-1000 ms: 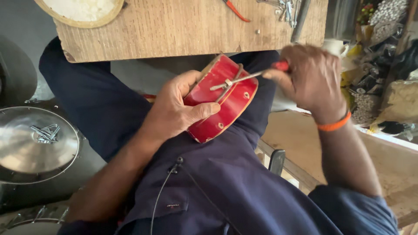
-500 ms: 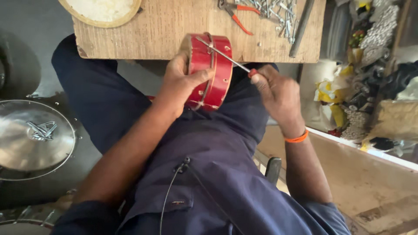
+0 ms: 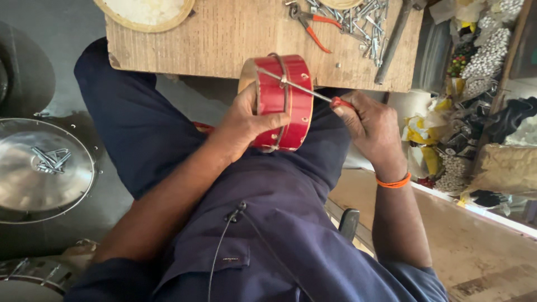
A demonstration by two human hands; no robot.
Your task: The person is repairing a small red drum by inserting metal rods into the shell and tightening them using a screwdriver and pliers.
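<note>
My left hand (image 3: 249, 124) grips a small red drum shell (image 3: 284, 103) on its side above my lap, thumb across its red wall. A metal band runs around the drum's middle. My right hand (image 3: 372, 126) is closed on the red handle of a screwdriver (image 3: 313, 94). Its thin metal shaft reaches left across the drum's wall to the metal band. The drum's pale face points left, towards the wooden board (image 3: 224, 39).
The wooden board lies in front of my knees, bearing red-handled pliers (image 3: 314, 25), several loose screws (image 3: 363, 19) and a round tan-rimmed drum head (image 3: 146, 14). A shiny metal lid with screws on it (image 3: 42, 170) sits at left. Bags and beads (image 3: 481, 61) crowd the right.
The drum has turned from tilted to standing on edge and moved up towards the board. The screwdriver tip has shifted along the drum's wall to the metal band.
</note>
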